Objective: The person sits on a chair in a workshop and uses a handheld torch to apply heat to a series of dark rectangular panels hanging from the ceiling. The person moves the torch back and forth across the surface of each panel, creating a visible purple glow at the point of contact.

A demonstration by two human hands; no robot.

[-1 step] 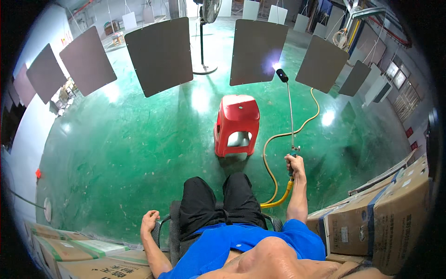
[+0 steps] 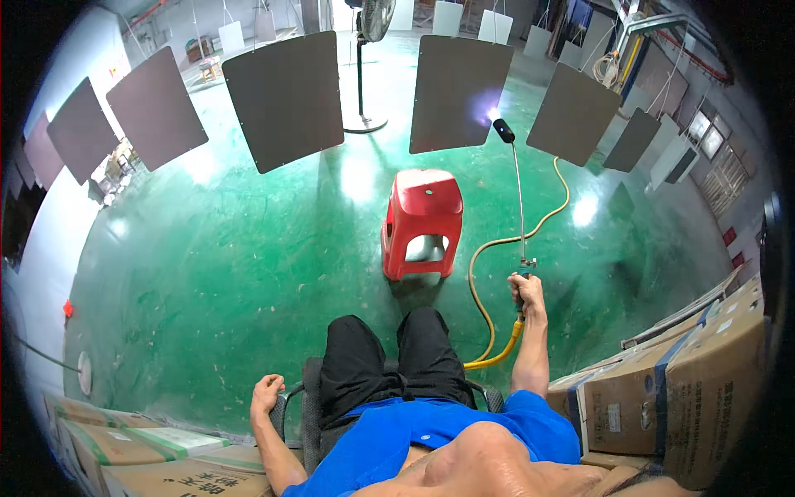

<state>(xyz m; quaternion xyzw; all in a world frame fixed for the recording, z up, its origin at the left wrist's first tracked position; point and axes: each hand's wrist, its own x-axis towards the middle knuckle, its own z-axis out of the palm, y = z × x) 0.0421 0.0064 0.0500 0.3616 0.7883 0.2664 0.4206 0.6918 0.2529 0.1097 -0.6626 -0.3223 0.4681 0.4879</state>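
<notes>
My right hand point(image 2: 527, 293) is closed round the green handle of a gas torch point(image 2: 520, 203), which reaches forward on a long thin metal tube. A bluish-violet flame point(image 2: 494, 114) burns at its black nozzle point(image 2: 503, 131), in front of the lower right of a hanging dark grey panel point(image 2: 455, 95). From the handle's lower end runs a yellow hose point(image 2: 505, 351), winding away over the floor. My left hand point(image 2: 267, 393) rests beside the left armrest point(image 2: 288, 402) of the chair I sit on, its fingers loosely curled with nothing visible in them.
A red plastic stool point(image 2: 425, 203) stands ahead of my knees on the green floor point(image 2: 207, 282). More panels point(image 2: 286, 99) hang in a curved row, with a pedestal fan point(image 2: 361, 83) behind. Cardboard boxes point(image 2: 621, 410) are stacked at my right, others point(image 2: 124, 447) at my left.
The torch's nozzle and flame have shifted very slightly up and to the right. My left hand and the panels have not moved.
</notes>
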